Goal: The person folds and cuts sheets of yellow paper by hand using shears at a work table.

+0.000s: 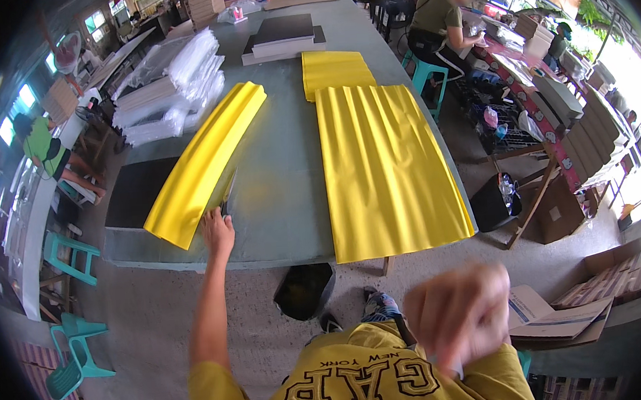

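Note:
On the table's near left part, my left hand is closed around the dark handle of what look like scissors, their thin blade pointing away from me. Just left of it lies a long, narrow yellow sheet, rippled along its length and partly over a black flat board. My right hand is raised close to the camera over my right side, blurred, its fingers curled in; what it holds, if anything, is hidden. A wide rippled yellow sheet covers the table's right side, its near end at the front edge.
Behind the wide sheet lies a smaller yellow piece. Plastic-wrapped stacks and a black-topped stack stand farther back. A black bin sits below the front edge. Open cardboard boxes are at my right. Other people work at both sides.

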Demonstrator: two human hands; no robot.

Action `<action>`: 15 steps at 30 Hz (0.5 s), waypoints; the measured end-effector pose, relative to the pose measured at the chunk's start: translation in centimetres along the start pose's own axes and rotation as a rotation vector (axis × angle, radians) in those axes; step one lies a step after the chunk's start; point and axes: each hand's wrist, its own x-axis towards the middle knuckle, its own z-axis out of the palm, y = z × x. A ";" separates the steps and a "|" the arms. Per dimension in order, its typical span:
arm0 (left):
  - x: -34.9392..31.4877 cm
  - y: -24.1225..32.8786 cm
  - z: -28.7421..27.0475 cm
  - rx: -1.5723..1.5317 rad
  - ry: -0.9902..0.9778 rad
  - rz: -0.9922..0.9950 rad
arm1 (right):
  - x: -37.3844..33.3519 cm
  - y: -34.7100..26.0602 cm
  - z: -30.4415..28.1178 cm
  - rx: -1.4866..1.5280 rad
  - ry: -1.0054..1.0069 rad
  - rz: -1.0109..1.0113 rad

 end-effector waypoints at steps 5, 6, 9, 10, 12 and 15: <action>-0.4 -1.4 -0.1 0.278 -0.168 0.009 | -9.6 7.7 -8.2 -0.547 0.721 0.768; -0.4 -1.0 -0.7 0.266 -0.196 -0.030 | -12.7 10.0 -9.2 -0.574 0.716 0.890; -0.2 -0.1 -0.7 0.274 -0.269 -0.103 | -17.3 15.2 -9.6 -0.250 0.842 1.086; -0.4 0.3 -1.0 0.281 -0.355 -0.118 | -17.9 17.1 -9.5 -0.130 0.918 1.121; -0.3 1.3 -2.4 0.295 -0.521 -0.137 | -18.6 20.4 -10.0 0.146 1.032 1.008; -2.6 -1.0 -4.1 0.234 -0.517 -0.243 | -17.3 23.3 -10.1 0.421 1.070 0.882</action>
